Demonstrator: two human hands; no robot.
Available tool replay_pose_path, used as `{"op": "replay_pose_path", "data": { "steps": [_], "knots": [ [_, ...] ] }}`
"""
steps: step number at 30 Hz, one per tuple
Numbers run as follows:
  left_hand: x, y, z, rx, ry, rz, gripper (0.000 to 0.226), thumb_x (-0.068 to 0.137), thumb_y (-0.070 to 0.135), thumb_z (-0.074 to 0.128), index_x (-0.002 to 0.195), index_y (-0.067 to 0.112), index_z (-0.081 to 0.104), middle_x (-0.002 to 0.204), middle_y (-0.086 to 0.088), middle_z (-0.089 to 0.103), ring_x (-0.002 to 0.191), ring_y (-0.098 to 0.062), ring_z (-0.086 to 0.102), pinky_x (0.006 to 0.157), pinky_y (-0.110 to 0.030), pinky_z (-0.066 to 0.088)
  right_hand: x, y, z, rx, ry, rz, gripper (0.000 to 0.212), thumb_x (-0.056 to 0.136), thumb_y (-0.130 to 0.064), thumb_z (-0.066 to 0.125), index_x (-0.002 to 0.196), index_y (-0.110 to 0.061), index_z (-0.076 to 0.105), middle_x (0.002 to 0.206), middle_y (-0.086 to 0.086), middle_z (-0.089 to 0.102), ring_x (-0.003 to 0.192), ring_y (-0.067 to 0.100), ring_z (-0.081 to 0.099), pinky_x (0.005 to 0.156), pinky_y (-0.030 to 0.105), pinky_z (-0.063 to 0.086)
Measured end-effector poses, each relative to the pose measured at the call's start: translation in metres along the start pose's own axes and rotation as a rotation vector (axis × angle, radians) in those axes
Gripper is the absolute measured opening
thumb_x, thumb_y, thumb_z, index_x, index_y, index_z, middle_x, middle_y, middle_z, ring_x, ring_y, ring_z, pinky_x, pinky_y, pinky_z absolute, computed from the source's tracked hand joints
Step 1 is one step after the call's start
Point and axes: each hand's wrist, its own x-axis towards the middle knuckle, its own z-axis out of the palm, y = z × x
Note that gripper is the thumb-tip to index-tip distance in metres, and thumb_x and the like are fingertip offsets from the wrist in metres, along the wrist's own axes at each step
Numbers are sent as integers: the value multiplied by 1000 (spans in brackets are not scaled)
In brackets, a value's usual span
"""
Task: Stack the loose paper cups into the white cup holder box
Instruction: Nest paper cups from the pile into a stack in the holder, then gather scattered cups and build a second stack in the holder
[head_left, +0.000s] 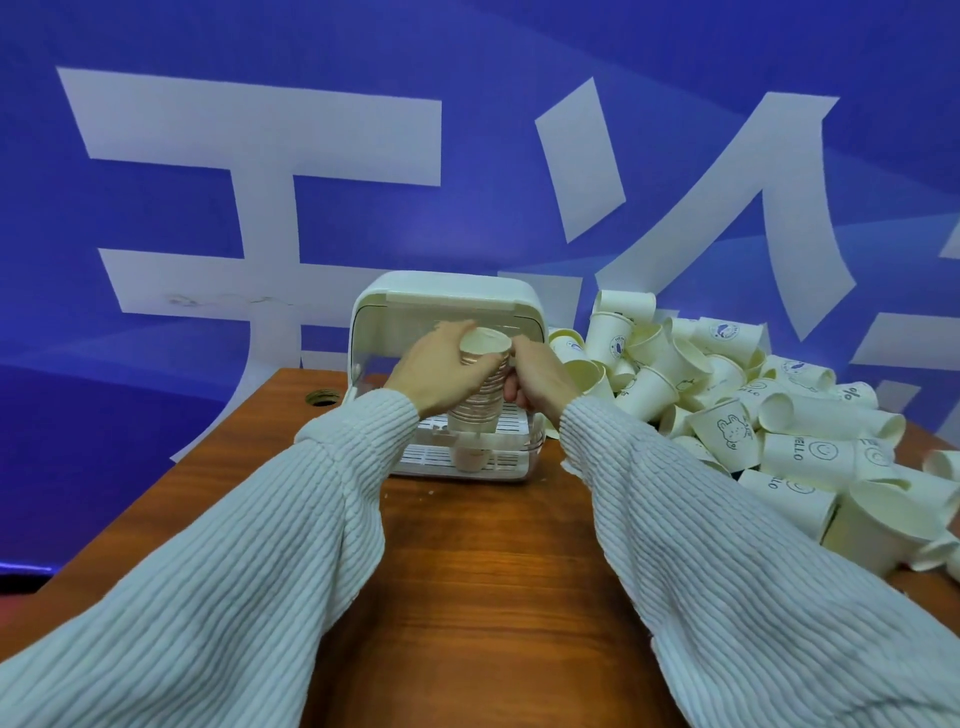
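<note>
- Two hands closed around one tall stack of nested paper cups (480, 384), seen from above and behind, both arms in white ribbed sleeves (291, 519).
- Left hand (441, 371) wrapped round the left side of the stack near its top, fingers curled over the rim area.
- Right hand (540, 376) pressed against the right side of the stack, at about the same height, fingers folded in toward the cups.
- Stack held upright with a slight tilt, open mouth of the top cup facing up, base reaching down in front of the slotted tray of the white cup holder box (447, 296).
- Directly behind the grip: the box itself, rounded white top, clear front, standing on a brown wooden table (483, 561).
- Below the grip, inside the box's lower part: a pale cup-like shape, too blurred to tell exactly.
- Right of the grip, near the box's side: a large heap of loose paper cups (753, 405), lying at all angles, some printed with small drawings and "HELLO".
- Beyond the grip: a blue backdrop (208, 218) with big white characters.
</note>
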Motion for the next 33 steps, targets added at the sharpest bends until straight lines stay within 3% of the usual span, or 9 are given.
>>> {"op": "replay_pose_path", "data": {
  "steps": [2,4,6,10,13,17,21,28,33],
  "knots": [
    [-3,-6,5,59,-31,-13,93,83,73,54,158,20,38,163,-2,40,145,-25,43,117,-48,37,-2,3,0,22,24,-35,44,104,-21,29,119,-4,66,62,7,59,51,16,50,50,27,40],
    [-3,-9,10,121,-7,15,94,84,67,66,159,20,34,165,1,36,147,-24,40,117,-49,38,-4,6,-1,50,54,-52,46,106,-21,26,140,-17,58,63,5,60,50,11,51,50,24,41],
    [-3,-10,17,109,19,17,96,81,58,77,158,20,33,163,-1,38,145,-24,43,115,-48,39,-3,7,-3,66,92,-61,49,108,-24,23,148,-18,50,63,4,61,54,11,54,59,27,43],
    [6,-10,30,41,39,-40,98,79,52,82,156,25,28,152,-6,50,135,-29,52,107,-47,42,-7,10,-17,92,136,-81,47,109,-29,24,147,-19,49,65,5,62,59,14,55,72,35,46],
    [23,-11,38,-3,94,-116,93,77,51,83,150,26,30,145,-7,54,130,-31,55,105,-51,46,-10,19,-28,95,137,-99,42,107,-37,30,139,-24,53,68,5,66,61,14,55,68,35,46],
    [53,-2,53,47,95,-174,73,76,51,84,127,20,42,129,-9,60,118,-36,61,97,-54,52,-10,33,-43,95,137,-135,38,106,-40,40,137,-28,56,69,2,65,58,9,56,62,33,46],
    [78,5,70,101,70,-226,70,79,55,82,125,13,50,128,-13,63,115,-38,63,95,-51,55,-10,45,-58,88,132,-97,31,105,-40,43,134,-33,53,72,3,66,63,12,58,64,33,49],
    [84,-2,86,-48,102,-320,90,76,58,84,133,4,41,129,-16,64,115,-39,64,95,-50,55,-1,75,-72,54,154,-46,44,102,-41,49,144,-28,51,73,3,68,59,10,57,62,28,48],
    [71,1,85,-132,142,-295,101,77,53,85,147,2,32,145,-21,50,134,-38,50,107,-49,46,-14,80,-98,57,214,-46,31,101,-39,52,129,-27,61,73,1,69,56,10,58,62,29,48]
  ]
}}
